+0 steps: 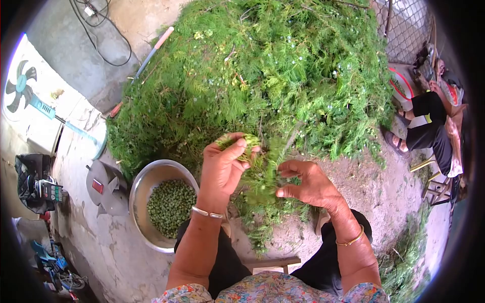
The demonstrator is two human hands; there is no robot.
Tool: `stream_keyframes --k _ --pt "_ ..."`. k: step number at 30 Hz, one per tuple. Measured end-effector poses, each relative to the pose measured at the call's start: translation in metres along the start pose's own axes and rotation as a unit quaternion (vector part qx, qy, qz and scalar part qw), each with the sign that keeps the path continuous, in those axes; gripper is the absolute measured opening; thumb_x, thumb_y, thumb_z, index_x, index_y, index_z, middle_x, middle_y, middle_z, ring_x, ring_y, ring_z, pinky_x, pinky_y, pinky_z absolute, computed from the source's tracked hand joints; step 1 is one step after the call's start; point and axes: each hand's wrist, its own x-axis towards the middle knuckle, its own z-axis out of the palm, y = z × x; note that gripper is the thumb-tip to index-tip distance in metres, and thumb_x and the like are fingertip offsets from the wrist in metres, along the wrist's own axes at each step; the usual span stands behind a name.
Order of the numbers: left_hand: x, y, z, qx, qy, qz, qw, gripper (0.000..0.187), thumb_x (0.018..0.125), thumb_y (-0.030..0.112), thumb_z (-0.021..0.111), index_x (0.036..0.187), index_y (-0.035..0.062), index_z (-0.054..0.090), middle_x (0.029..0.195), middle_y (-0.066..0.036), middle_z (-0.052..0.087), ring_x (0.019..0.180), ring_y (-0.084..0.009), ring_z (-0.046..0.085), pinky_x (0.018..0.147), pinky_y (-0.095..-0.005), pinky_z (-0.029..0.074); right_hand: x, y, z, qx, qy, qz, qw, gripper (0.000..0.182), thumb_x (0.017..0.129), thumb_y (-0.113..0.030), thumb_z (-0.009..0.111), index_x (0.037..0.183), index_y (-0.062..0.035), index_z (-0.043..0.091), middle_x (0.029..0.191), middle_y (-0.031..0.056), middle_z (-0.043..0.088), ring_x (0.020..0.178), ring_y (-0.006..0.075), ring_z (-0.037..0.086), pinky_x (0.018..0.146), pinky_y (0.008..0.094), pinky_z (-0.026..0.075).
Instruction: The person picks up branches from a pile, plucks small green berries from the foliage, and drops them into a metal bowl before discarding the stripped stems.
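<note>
My left hand (226, 164) is closed around a green leafy sprig (250, 151), thumb pressed against the fingers. Part of the sprig, smeared by motion, hangs between my two hands. Just right of it is my right hand (308, 184), its thumb and fingers apart with a gap between them. Beyond both hands rises a large heap of cut evergreen branches (242, 76) dotted with small pale berries. At lower left stands a metal basin (139, 202) partly filled with small round green berries (173, 208).
Loose sprigs (262, 227) lie on the floor between my knees. A long-handled tool (154, 50) leans at the heap's left. A fan (22, 86) and a grey stool with a red object (97, 186) are at left. Another person (429, 121) sits at right, near a red-rimmed bucket (404, 86).
</note>
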Motion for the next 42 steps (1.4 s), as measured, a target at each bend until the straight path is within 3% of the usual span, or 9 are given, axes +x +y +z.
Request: stream_keyframes --k 5,11,13,16,23,38,40,41,42 --pt "0.0 -0.026 0.007 -0.051 -0.004 -0.042 0.998 0.019 0.079 -0.002 0.063 0.097 -0.0003 0.06 0.088 -0.015 0.064 0.082 -0.0269 0.065 0.053 -0.0241 0.049 0.002 0.003 0.021 0.086 0.037 0.028 0.995 0.018 0.072 -0.006 0.071 0.083 0.0044 0.062 0.072 0.0089 0.064 0.063 0.012 0.054 0.06 0.0283 0.046" --pt "0.002 -0.032 0.012 -0.108 -0.016 -0.077 0.991 0.016 0.079 -0.001 0.064 0.095 0.0004 0.061 0.086 -0.01 0.062 0.084 -0.0248 0.065 0.055 -0.0213 0.049 0.013 0.01 0.023 -0.09 0.124 -0.245 0.957 0.023 0.069 -0.002 0.074 0.088 0.0029 0.062 0.075 0.0042 0.064 0.062 0.0097 0.053 0.059 0.0257 0.046" --pt "0.005 -0.034 0.015 -0.131 -0.014 -0.073 0.989 0.015 0.079 -0.002 0.064 0.094 -0.0005 0.061 0.085 -0.009 0.063 0.081 -0.02 0.064 0.058 -0.0232 0.05 0.008 0.005 0.023 0.19 0.052 -0.033 0.98 0.026 0.068 -0.003 0.076 0.09 0.0017 0.063 0.077 0.002 0.064 0.062 0.008 0.053 0.057 0.0241 0.045" --pt "0.011 -0.043 0.017 -0.127 -0.018 -0.042 0.991 0.015 0.078 -0.002 0.064 0.094 -0.0011 0.061 0.084 -0.008 0.063 0.076 -0.0161 0.062 0.06 -0.0257 0.051 0.007 0.01 0.027 0.244 0.046 0.011 0.968 0.025 0.067 -0.003 0.075 0.089 0.0001 0.064 0.075 -0.0003 0.062 0.061 0.0064 0.052 0.055 0.023 0.043" --pt "0.005 -0.029 0.021 0.247 0.013 0.071 0.966 0.012 0.072 0.0 0.064 0.082 -0.0056 0.062 0.064 -0.006 0.059 0.054 -0.01 0.052 0.047 -0.0247 0.041 0.001 0.015 0.016 0.177 0.047 -0.01 0.983 0.033 0.065 -0.017 0.081 0.089 -0.0035 0.063 0.078 0.0005 0.061 0.067 0.0095 0.054 0.059 0.025 0.044" --pt "0.005 -0.045 0.001 0.143 -0.031 0.046 0.988 0.01 0.055 -0.007 0.059 0.059 -0.0074 0.05 0.054 -0.013 0.053 0.042 -0.0186 0.053 0.035 -0.032 0.035 0.004 0.095 -0.031 0.037 0.22 0.026 0.974 0.041 0.079 -0.024 0.066 0.112 -0.0033 0.052 0.104 0.0039 0.049 0.101 0.0166 0.048 0.093 0.0334 0.037" --pt "0.033 -0.087 -0.008 0.394 0.051 0.299 0.868 0.009 0.054 -0.007 0.056 0.055 -0.0069 0.046 0.052 -0.017 0.05 0.04 -0.025 0.051 0.039 -0.0383 0.036 0.005 0.104 -0.037 0.033 0.167 -0.034 0.985 0.046 0.082 -0.034 0.062 0.114 -0.0015 0.052 0.104 0.0049 0.049 0.102 0.0183 0.048 0.097 0.0369 0.032" --pt "0.017 -0.051 -0.001 0.423 -0.008 0.136 0.896 0.009 0.055 -0.008 0.055 0.054 -0.0067 0.045 0.054 -0.023 0.048 0.047 -0.0327 0.053 0.047 -0.0425 0.039 0.006 0.109 -0.036 -0.012 0.171 -0.056 0.984 0.055 0.085 -0.049 0.054 0.113 -0.0014 0.052 0.104 0.0058 0.049 0.1 0.0193 0.048 0.097 0.0386 0.03" --pt "0.018 -0.054 0.0 0.424 -0.001 0.138 0.895 0.009 0.055 -0.008 0.055 0.054 -0.0067 0.045 0.054 -0.023 0.048 0.047 -0.0327 0.053 0.047 -0.0425 0.039 0.007 0.114 -0.035 -0.011 0.165 -0.058 0.985 0.055 0.085 -0.049 0.054 0.113 -0.0014 0.052 0.104 0.0058 0.049 0.1 0.0193 0.048 0.097 0.0386 0.03"
